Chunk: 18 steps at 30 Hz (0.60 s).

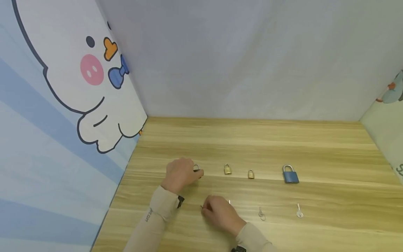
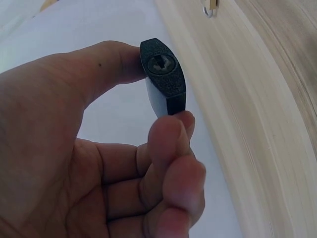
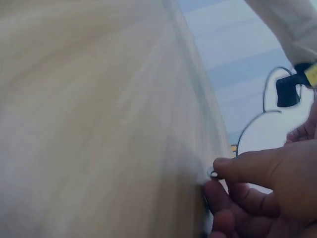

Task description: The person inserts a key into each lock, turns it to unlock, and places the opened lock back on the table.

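Observation:
My left hand [image 1: 181,173] pinches a black padlock [image 2: 168,82] between thumb and fingertips, above the wooden table. Its keyhole end faces the left wrist camera, and the shackle pokes up past the fingers in the head view. Lower and further right, my right hand [image 1: 223,215] pinches a small metal key [image 3: 213,173] between thumb and index finger. Most of that key is hidden by the fingers. Just beyond the right hand, the tip of another key [image 1: 230,202] shows, the rest covered.
Two small brass padlocks [image 1: 227,169] and a larger blue padlock [image 1: 291,177] stand in a row to the right. In front of them lie a key on a ring [image 1: 261,214] and a silver key [image 1: 299,211]. A printed cloth wall [image 1: 104,115] borders the table's left side.

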### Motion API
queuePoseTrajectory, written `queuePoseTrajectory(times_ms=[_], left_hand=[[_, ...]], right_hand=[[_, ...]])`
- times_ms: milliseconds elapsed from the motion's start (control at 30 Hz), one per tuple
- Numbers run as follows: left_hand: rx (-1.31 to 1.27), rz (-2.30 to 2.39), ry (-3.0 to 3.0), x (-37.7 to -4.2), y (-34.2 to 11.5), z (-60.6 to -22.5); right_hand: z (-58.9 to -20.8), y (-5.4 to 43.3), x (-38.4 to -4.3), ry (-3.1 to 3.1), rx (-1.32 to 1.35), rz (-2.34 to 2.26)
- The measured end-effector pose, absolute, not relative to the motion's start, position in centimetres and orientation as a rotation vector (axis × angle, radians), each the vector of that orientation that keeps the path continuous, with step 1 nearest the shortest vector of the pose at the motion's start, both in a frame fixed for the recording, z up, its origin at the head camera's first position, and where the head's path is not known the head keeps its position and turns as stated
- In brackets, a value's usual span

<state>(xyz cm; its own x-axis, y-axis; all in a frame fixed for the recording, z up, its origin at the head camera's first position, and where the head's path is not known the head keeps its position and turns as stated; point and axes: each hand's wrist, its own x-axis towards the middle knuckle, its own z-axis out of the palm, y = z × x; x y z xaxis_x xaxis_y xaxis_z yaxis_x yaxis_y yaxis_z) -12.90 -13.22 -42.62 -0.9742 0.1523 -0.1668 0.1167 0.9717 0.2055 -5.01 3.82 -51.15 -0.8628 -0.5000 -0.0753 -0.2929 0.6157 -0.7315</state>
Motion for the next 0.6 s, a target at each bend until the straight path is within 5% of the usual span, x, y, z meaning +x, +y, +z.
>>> queuePoseTrajectory(times_ms=[600], left_hand=[[0.201, 0.256, 2.877, -13.4, -12.5, -42.6]], right_hand=[[-50.2, 4.8, -6.9, 2.322, -0.360, -1.711]])
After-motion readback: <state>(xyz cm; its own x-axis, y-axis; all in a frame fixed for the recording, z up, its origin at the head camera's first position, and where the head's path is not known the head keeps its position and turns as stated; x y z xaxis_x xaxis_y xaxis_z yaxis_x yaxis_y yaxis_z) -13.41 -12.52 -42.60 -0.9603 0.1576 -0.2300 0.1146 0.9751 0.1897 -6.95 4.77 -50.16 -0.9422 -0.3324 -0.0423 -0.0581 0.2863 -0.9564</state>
